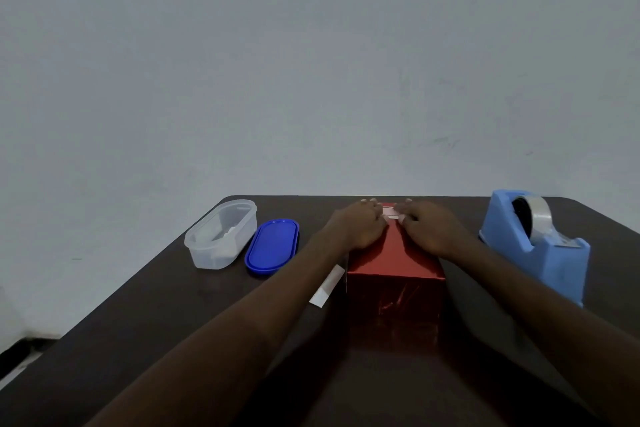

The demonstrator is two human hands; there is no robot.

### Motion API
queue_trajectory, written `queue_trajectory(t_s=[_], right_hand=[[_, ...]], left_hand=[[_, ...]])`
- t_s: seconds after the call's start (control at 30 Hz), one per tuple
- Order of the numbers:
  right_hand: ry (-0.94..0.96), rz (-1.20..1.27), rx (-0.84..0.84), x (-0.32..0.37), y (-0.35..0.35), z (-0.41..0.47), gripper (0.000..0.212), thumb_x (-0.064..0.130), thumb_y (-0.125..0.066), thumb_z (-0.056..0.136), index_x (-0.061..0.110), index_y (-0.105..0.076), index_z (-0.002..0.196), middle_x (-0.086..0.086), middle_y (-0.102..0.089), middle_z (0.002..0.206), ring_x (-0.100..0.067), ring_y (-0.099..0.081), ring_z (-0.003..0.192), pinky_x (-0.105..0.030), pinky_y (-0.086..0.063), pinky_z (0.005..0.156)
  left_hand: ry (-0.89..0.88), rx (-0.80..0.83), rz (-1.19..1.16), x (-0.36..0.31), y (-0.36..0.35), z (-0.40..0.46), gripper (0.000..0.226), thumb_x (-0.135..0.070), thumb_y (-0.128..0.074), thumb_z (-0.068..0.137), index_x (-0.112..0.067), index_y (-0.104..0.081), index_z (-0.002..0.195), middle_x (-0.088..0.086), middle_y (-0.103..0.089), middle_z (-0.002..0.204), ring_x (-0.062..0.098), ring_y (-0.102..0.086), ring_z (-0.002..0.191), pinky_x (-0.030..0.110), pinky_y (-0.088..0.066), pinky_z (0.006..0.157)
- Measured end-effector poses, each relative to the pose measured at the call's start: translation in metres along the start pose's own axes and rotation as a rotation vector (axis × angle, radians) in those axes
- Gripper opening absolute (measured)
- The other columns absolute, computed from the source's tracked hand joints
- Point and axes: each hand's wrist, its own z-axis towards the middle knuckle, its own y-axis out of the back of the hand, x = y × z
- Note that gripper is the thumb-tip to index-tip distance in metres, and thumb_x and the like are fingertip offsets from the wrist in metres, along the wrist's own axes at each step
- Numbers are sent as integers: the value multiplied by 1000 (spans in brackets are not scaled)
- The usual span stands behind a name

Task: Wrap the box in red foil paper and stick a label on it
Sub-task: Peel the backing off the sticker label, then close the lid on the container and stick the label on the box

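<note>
A box wrapped in shiny red foil [394,291] stands upright in the middle of the dark table [173,322]. My left hand [358,224] and my right hand [431,227] both rest on its top near the far edge. Between their fingertips lies a small pale label [389,211], and the fingers of both hands press on it. The far side of the box is hidden behind my hands.
A blue tape dispenser [535,246] with a clear roll stands at the right. A clear plastic container [221,234] and its blue lid [272,246] sit at the left. A white backing strip [327,286] lies left of the box.
</note>
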Motion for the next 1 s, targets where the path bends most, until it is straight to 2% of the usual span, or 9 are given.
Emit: queue_trajectory(t_s=[0.1,0.2,0.33,0.4,0.5,0.63,0.77,0.9,1.0], right_hand=[[-44,-81,178,-1,1,2,47,27,-35,104,18,-39,151,-5,-28,161,-28,-32,145,-38,-27,117],[-69,-164,238,-1,3,2,52,33,-28,105,17,-28,155,-6,-21,164,-30,-25,148,-46,-24,119],[-88,-134,181,6,12,-5,38,30,-31,105,12,-53,129,-18,-50,143,-34,-46,132,-41,-38,106],[-80,-102,121,13,19,-8,31,29,-31,106,13,-56,111,-17,-57,129,-36,-51,125,-39,-40,97],[-69,-68,17,34,32,-9,41,33,-36,104,3,-57,125,-17,-59,127,-36,-53,120,-39,-40,94],[-24,10,-15,78,35,-7,44,31,-49,99,2,-58,130,-14,-57,137,-33,-50,126,-39,-38,102],[57,85,49,130,23,-3,36,27,-53,95,8,-65,124,-9,-63,129,-28,-56,119,-35,-44,98],[14,174,148,163,-4,3,27,20,-58,90,1,-71,104,-13,-71,106,-28,-64,101,-36,-53,86],[-52,212,199,176,-20,5,23,10,-55,87,-4,-71,95,-18,-74,92,-31,-70,89,-33,-55,76]], left_hand=[[7,97,63,6,0,0,54,-34,-23,107,-9,-22,154,8,-15,163,21,-10,151,46,-14,122],[122,118,32,14,1,3,58,-40,-26,104,-10,-26,153,9,-19,162,28,-15,150,50,-15,121],[166,67,59,30,10,-14,75,-58,-14,88,-14,-40,144,10,-40,153,32,-34,142,52,-29,114],[167,-92,-15,42,19,-29,60,-51,-22,95,-11,-53,128,13,-55,137,34,-49,127,48,-39,105],[269,-281,49,68,33,-50,40,-35,-44,97,-9,-61,121,12,-63,125,31,-56,116,40,-47,95],[415,-27,194,84,35,-77,52,-52,-61,89,-9,-62,118,11,-62,122,29,-57,114,37,-46,93],[428,15,256,87,24,-96,39,-49,-68,85,-14,-52,81,6,-57,94,23,-57,94,31,-44,80],[388,-129,268,89,31,-107,38,-37,-69,84,-8,-59,106,10,-64,108,26,-61,101,32,-45,77],[391,-305,129,100,48,-115,30,-30,-66,83,-5,-62,98,12,-65,94,30,-62,92,30,-42,68]])
